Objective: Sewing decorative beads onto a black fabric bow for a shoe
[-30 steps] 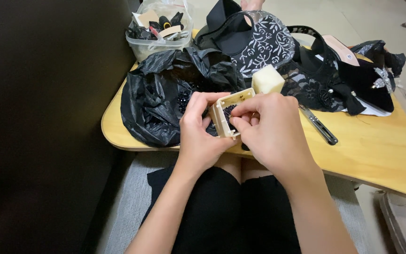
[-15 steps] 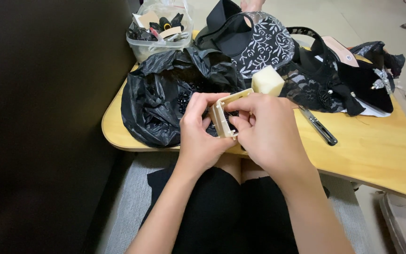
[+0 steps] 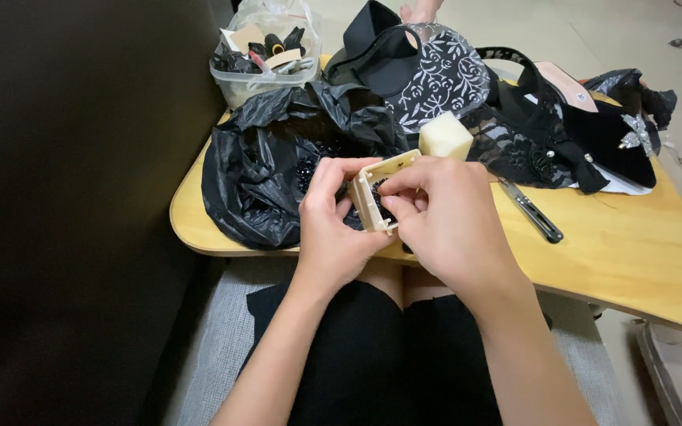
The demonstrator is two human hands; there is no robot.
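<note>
Landmark: the wooden tray table across the lap.

Small cream plastic box, open, held just above the near edge of the tray table, between both hands. Dark beads or similar bits seem to sit inside; too small to tell exactly.

Left hand: fingers curled closed round the box's left side and underside, thumb on its front wall. Firm hold.

Right hand: thumb and forefinger pinched together at the box's opening, other fingers loosely folded. Whether they have anything between them I cannot tell.

On the tray table's left half: a crumpled black plastic bag, open, touching the box from behind. At the far left corner: a clear tub of odds and ends. Just behind the right hand: a pale foam block. To its right: black lace garments in a pile, and a dark pen-like tool lying flat on bare wood.

Judgement: box looks light, stiff, thin-walled, smooth; probably slippery and liable to spill if tipped. Best held by opposite side walls, opening kept level.
</note>
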